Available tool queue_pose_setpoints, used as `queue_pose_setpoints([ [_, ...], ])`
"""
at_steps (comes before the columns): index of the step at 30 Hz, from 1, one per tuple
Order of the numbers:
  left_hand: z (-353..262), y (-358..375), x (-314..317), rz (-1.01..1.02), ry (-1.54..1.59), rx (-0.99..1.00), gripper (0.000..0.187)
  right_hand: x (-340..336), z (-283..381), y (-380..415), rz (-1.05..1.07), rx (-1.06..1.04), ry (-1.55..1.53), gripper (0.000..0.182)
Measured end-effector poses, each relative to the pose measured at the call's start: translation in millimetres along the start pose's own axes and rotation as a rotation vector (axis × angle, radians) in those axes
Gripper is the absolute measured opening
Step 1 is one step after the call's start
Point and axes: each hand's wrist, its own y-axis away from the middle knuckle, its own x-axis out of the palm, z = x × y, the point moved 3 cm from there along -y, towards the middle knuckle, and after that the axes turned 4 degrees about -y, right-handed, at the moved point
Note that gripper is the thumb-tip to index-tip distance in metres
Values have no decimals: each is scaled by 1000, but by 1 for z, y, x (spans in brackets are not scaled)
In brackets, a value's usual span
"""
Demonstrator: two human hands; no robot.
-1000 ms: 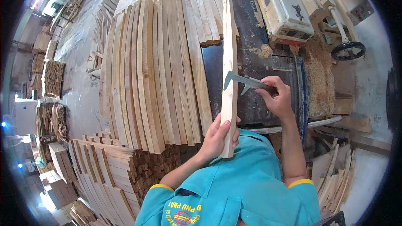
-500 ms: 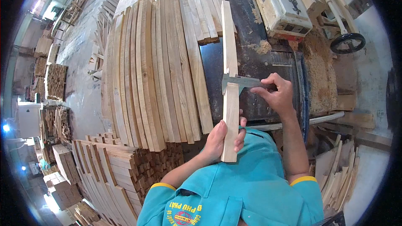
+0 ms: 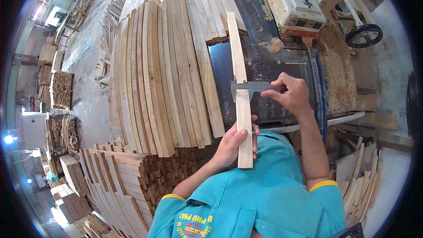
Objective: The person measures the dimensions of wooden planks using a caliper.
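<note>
My left hand (image 3: pixel 235 144) is wrapped around the near end of a pale wooden strip (image 3: pixel 244 123), thumb on top and fingers beneath. The strip points away from me over the dark machine table. A metal caliper (image 3: pixel 253 86) lies across the strip near its middle, its jaws straddling the width. Its beam is pinched between thumb and fingers of my right hand (image 3: pixel 291 92), off to the right of the strip.
Long wooden strips (image 3: pixel 163 79) lie side by side to the left. Stacked timber (image 3: pixel 165 178) stands below them. The machine table (image 3: pixel 264 66) carries sawdust, with a white machine housing (image 3: pixel 291 4) and a black handwheel (image 3: pixel 364 35) at upper right. Offcuts (image 3: pixel 361 185) lean at lower right.
The strip has rolled slightly in my left hand and its far end has swung left and dropped lower in view. The caliper now lies flatter across it, with my right hand still holding on.
</note>
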Motion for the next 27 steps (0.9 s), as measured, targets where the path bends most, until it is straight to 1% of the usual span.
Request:
queue_pose_setpoints([
  [4,0,-1,2,-10,-60,-26,66,0,-5,2,-19,-7,-14,59],
  [6,-1,-1,3,-57,-119,-42,65,-2,-4,3,-22,-14,-34,59],
  [10,8,-3,-11,-73,-228,-40,62,-2,-7,4,-2,-3,-16,58],
  [12,8,-1,-16,-34,-263,-66,56,-1,-8,4,2,-11,-21,57],
  [15,3,0,-12,-70,-311,-78,58,2,-11,4,0,-33,-6,57],
  [27,3,1,-15,-57,-354,-82,61,1,-11,4,44,-1,-27,57],
])
